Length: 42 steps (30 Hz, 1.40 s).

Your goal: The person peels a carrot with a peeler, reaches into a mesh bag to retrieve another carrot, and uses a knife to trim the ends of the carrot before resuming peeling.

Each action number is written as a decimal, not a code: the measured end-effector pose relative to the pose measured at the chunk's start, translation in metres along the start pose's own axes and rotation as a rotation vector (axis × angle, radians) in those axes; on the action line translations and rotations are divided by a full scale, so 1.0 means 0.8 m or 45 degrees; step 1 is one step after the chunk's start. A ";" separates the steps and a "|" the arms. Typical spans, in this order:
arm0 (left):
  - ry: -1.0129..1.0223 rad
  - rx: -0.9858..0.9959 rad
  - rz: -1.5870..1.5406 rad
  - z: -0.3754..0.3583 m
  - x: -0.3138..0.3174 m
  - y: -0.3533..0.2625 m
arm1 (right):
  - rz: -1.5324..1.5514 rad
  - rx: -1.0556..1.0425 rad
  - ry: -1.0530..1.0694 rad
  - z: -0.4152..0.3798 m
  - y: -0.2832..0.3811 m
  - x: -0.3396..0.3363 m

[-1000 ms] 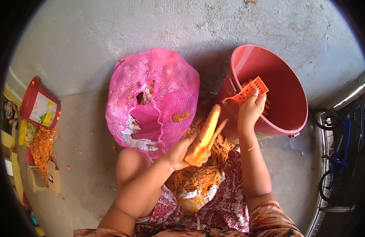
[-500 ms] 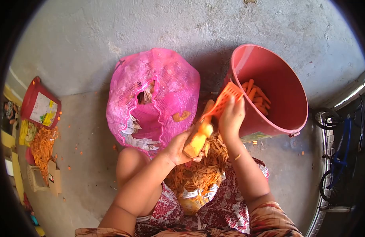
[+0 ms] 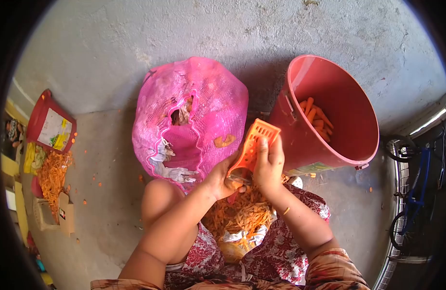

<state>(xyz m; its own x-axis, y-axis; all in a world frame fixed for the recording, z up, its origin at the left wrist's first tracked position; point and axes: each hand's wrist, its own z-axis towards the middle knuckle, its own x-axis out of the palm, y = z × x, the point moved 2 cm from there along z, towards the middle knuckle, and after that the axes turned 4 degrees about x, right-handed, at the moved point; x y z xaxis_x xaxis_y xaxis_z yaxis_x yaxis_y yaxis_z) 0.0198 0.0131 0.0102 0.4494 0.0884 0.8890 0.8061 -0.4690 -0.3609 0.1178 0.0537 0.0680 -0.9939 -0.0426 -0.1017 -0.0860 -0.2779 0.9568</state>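
- Orange perforated plastic peeler [image 3: 254, 145], gripped by the right hand [image 3: 269, 165]
- Left hand [image 3: 222, 180] curled around mostly hidden orange carrot [image 3: 237, 184]
- Red plastic bucket [image 3: 351, 101], two o'clock from both hands

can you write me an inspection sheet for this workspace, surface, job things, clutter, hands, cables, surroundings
Surface: grey floor, small orange bits scattered at left.
Job's things: orange peeler at a carrot that is mostly hidden; more carrots inside the large red bucket; pink mesh sack left of the bucket.
Clutter: peelings heaped between the person's legs; orange shreds by a smaller red container.
Hands: left hand holds the carrot; right hand grips the peeler.
Cables: nothing seen.
Surroundings: rough grey wall ahead, blue bicycle at right.
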 end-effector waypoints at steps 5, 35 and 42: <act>0.184 -0.082 -0.006 0.001 -0.002 0.003 | -0.217 -0.286 -0.104 -0.001 0.009 0.001; 0.128 -0.057 0.101 -0.005 0.010 0.003 | -0.097 -0.151 0.021 -0.001 0.012 -0.002; 0.191 -0.310 0.094 -0.013 0.005 0.010 | -0.099 -0.011 -0.809 0.113 -0.034 -0.099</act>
<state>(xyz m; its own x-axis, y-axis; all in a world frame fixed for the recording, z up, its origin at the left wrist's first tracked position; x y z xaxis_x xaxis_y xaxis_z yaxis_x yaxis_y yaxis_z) 0.0237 0.0004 0.0140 0.4268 -0.0762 0.9011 0.6488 -0.6683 -0.3638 0.1926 0.1517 0.0745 -0.8321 0.5544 0.0131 -0.1616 -0.2650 0.9506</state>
